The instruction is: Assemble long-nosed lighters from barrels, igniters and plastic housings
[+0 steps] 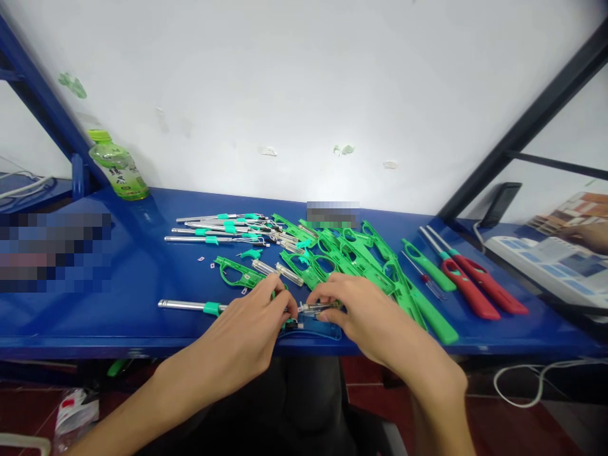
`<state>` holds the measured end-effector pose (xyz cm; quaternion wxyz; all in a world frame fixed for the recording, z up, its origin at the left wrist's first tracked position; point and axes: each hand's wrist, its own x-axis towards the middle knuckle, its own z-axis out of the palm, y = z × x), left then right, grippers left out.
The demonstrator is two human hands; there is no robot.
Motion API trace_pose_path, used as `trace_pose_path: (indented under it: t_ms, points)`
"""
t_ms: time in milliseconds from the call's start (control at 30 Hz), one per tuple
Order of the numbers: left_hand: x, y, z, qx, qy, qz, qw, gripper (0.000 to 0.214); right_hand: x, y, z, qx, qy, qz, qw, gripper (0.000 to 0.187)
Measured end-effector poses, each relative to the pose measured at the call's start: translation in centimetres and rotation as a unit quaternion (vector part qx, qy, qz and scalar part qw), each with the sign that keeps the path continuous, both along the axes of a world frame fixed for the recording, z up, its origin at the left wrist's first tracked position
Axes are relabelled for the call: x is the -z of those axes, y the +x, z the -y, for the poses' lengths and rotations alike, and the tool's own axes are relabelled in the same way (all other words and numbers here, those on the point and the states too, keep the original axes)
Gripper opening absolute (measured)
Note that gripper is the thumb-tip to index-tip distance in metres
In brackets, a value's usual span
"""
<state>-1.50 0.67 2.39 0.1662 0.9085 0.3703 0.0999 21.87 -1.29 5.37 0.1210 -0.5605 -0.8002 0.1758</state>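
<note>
Near the table's front edge, my left hand point(263, 310) is closed in a pinch. What sits between its fingertips is hidden. A metal lighter tube point(185, 305) with a green trigger point(212, 308) runs out to the left from under this hand. My right hand point(354, 307) pinches a clear lighter fuel tank point(311, 309), its end close to my left fingertips. Below the tank lies a see-through blue lighter casing point(323, 330). Just behind my hands are a green casing half point(237, 273) and two loose clear tanks point(289, 273).
Several tube assemblies point(204, 232) and a heap of green casing halves point(356, 253) lie farther back. On the right are red lighters point(475, 288) and a screwdriver point(425, 277). A green bottle point(118, 166) stands back left. Another person's hand point(591, 235) shows far right.
</note>
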Motion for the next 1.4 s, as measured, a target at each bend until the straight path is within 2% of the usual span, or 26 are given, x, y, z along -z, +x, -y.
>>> trace_pose_path:
  t_ms: [567,833,1400]
  points:
    - [0.6,-0.2,-0.1,0.005,0.004,0.013,1.0,0.03,-0.3,0.0,0.3,0.004,-0.001,-0.001,1.0,0.026]
    - [0.1,0.0,0.3,0.003,0.011,0.01,1.0,0.03,-0.5,-0.1,0.9,-0.005,0.02,0.021,1.0,0.026]
    - [0.4,0.0,0.1,0.011,-0.002,0.057,0.998,0.025,0.0,-1.1,1.8,0.028,0.037,0.022,0.999,0.041]
